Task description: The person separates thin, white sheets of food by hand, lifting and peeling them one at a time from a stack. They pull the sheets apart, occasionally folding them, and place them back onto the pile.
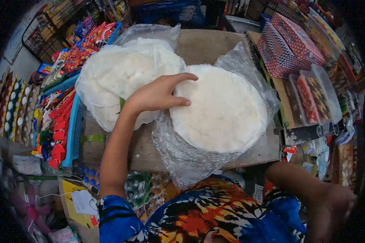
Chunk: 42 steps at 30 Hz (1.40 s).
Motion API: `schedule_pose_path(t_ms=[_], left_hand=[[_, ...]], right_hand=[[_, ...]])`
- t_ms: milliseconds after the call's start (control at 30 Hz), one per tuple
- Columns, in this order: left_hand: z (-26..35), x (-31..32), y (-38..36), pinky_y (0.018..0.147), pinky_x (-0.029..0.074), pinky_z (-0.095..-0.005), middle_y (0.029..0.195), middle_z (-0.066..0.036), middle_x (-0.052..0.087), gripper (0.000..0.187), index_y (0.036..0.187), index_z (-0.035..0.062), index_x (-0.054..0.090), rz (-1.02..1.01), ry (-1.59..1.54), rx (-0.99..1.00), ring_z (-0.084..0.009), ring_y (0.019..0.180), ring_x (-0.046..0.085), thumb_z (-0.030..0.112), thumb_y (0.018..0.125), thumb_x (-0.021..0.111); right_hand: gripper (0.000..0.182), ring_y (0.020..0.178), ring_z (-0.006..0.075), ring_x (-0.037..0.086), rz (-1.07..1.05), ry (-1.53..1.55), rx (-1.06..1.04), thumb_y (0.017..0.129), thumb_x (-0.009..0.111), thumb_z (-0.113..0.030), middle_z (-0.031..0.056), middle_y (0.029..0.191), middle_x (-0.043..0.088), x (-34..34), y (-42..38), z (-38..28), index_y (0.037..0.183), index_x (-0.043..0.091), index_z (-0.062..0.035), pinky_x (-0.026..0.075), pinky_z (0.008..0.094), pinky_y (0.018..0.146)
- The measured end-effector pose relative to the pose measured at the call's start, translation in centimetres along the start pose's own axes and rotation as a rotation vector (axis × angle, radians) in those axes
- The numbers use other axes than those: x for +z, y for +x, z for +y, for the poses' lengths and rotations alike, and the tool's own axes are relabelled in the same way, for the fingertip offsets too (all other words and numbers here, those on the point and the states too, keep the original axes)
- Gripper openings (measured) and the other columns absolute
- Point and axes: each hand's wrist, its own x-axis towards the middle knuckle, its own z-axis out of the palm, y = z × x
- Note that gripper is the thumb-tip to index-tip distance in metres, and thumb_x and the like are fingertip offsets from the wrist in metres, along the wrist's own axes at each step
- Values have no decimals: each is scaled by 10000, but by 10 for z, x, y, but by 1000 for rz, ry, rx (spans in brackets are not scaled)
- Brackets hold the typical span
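A round stack of thin white sheets, resembling spring roll wrappers, lies flat on a crumpled clear plastic bag. My left hand rests at the stack's left edge, thumb and index finger stretched out and apart; its other fingers are hidden beneath. Left of it sits a looser pile of similar white sheets, its edges folded and uneven, with another clear plastic bag behind. My right hand is off the table at the lower right, dark and blurred, so its fingers cannot be made out.
Both bags lie on a worn wooden table. Blue baskets of snack packets border the left side, beyond them egg trays. At right stand checkered boxes and a clear plastic container. Bottles stand below the table's front edge.
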Motion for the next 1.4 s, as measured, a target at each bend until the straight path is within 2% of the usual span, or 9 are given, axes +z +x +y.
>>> schedule_pose_path(t_ms=[200, 400, 533, 600, 700, 733, 833, 1300, 1400], left_hand=[[-5, 4, -4, 898, 438, -343, 1267, -129, 550, 621, 1344, 109, 461, -36, 97, 63, -262, 1082, 550, 69, 755, 654], [0, 16, 15, 905, 449, -365, 1213, -141, 549, 588, 1333, 99, 456, 545, 182, 350, -320, 1118, 539, 16, 775, 622], [13, 17, 9, 816, 483, -373, 1135, -203, 572, 611, 1335, 69, 438, 522, -249, -24, -297, 887, 619, 85, 771, 671], [-2, 11, 4, 715, 500, -356, 1047, -205, 606, 730, 1397, 100, 355, 400, 8, -44, -217, 785, 626, 160, 769, 722], [-7, -3, -3, 731, 495, -294, 1299, -111, 505, 830, 1457, 165, 263, 20, 62, 21, -168, 863, 602, 137, 772, 729], [11, -9, -7, 668, 483, -307, 905, -186, 635, 793, 1412, 128, 348, -153, -208, -151, -174, 759, 609, 132, 722, 739], [13, -15, -7, 678, 481, -303, 914, -160, 640, 733, 1361, 118, 437, -391, -18, -117, -176, 732, 606, 95, 693, 737], [6, -5, 3, 652, 516, -251, 983, -22, 644, 255, 1100, 14, 621, -295, -251, -152, -74, 786, 584, 38, 846, 609], [-4, 6, 10, 714, 488, -236, 971, -25, 644, 262, 1136, 41, 626, 129, -192, -64, -64, 843, 562, 112, 889, 580]], right_hand=[[322, 497, 197, 574, 10, -17, -14, 959, 288, -224, 170, 762, 603, 2, -4, -7, 1195, 459, -87, 465, 276, 379], [390, 463, 199, 577, 47, -136, -19, 1002, 208, -252, 197, 763, 597, -3, -22, -5, 1294, 410, -92, 476, 269, 331], [249, 956, 189, 577, 205, 1, 805, 881, 502, -118, 131, 1120, 566, 30, -95, 8, 1088, 595, -15, 486, 314, 762], [212, 802, 149, 601, -198, -165, 1276, 813, 564, 43, 70, 903, 639, 74, -94, 19, 1014, 622, 5, 471, 274, 714], [184, 842, 303, 586, -616, 94, 1138, 738, 642, -12, 122, 879, 609, 90, -137, 11, 921, 629, -36, 478, 368, 747], [174, 859, 305, 573, -690, 157, 1177, 743, 652, -43, 121, 889, 606, 90, -141, 6, 915, 628, -34, 470, 377, 756], [181, 872, 309, 551, -771, 220, 1221, 747, 669, -91, 118, 887, 594, 87, -147, 0, 913, 628, -34, 456, 386, 763], [215, 841, 316, 523, -814, 255, 1087, 725, 694, -118, 116, 863, 546, 91, -163, 5, 903, 605, -38, 441, 398, 745], [168, 771, 275, 555, -776, 104, 1089, 743, 698, -104, 100, 787, 556, 104, -158, 0, 870, 614, -31, 456, 353, 696]])
